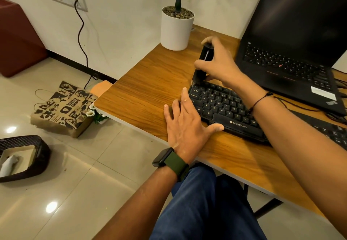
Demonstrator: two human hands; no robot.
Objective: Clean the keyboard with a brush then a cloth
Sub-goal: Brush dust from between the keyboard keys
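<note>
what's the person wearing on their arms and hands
Both forearms are bare, with no sleeves in view. The left hand has a black smartwatch on a dark green strap at the wrist. The right hand has a thin black thread bracelet at the wrist.

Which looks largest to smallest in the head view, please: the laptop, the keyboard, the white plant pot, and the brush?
1. laptop
2. keyboard, though an arm hides part of it
3. white plant pot, farther from the camera, so its real size is unsure
4. brush, partly covered by the right hand
</note>
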